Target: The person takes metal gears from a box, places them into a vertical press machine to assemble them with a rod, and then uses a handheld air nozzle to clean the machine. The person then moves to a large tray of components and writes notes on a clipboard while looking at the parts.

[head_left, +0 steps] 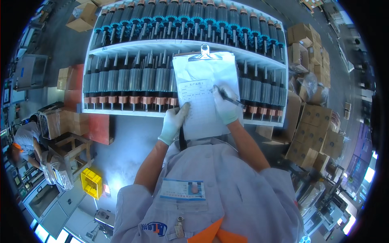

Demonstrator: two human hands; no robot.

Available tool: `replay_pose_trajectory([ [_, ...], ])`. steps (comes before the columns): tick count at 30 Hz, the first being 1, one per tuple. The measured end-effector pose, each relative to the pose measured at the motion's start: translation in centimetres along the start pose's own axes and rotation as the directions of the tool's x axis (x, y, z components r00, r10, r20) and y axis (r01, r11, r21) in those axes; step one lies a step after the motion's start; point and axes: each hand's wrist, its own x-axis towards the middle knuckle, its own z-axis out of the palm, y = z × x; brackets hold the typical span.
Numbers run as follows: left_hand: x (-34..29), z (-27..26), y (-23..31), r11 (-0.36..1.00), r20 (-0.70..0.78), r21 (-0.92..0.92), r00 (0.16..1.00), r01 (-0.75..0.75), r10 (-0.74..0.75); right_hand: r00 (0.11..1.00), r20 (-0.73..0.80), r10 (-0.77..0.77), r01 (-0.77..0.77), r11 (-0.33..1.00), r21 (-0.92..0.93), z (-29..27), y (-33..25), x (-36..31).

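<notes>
A clipboard with a silver clip (205, 54) holds white papers (206, 121), a small printed form (196, 91) among them. My left hand (174, 121), in a white glove, grips the clipboard's left edge, its thumb on the papers. In my gloved right hand (226, 106) is a dark pen (231, 100), its tip at the form's right side. Behind the clipboard stands a white rack (186, 43) with motor armatures (140, 79) on its lower shelf, copper ends down. On the upper shelf are more armatures (184, 16) with blue-green rings. The clipboard hides part of the lower row.
Cardboard boxes (312, 129) are stacked at the right. To the left are a red panel (98, 128), a wooden frame (77, 152) and a yellow crate (91, 183). Another person (28, 139) bends over plastic-wrapped things at the far left.
</notes>
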Motion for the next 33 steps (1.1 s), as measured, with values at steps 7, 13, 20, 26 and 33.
replay_pose_trajectory([
  [7, 0.5, -0.2, -0.8, 0.998, -0.027, 0.055, 1.000, 0.006, -0.004, 0.998, -0.065, 0.014, -0.003, 0.986, 0.168, 0.2, -1.4, -0.7],
  [13, 1.1, -0.2, -2.2, 0.999, -0.034, 0.017, 0.999, -0.030, 0.031, 0.995, 0.101, -0.018, -0.002, 0.982, 0.190, 2.8, -0.7, -2.0],
  [20, 1.7, -0.5, -3.2, 0.997, -0.022, 0.074, 0.999, -0.037, 0.039, 0.988, 0.133, -0.085, 0.061, 0.982, 0.176, 4.0, 0.3, -2.1],
  [26, 1.2, -0.4, -1.9, 0.987, -0.028, 0.162, 1.000, 0.006, -0.002, 0.978, 0.128, -0.164, 0.148, 0.981, 0.129, 3.9, 0.0, -2.1],
  [33, 1.2, -0.5, -1.9, 0.987, -0.012, 0.163, 1.000, -0.003, 0.005, 0.974, 0.194, -0.114, 0.113, 0.993, 0.017, 3.4, 0.1, -2.1],
])
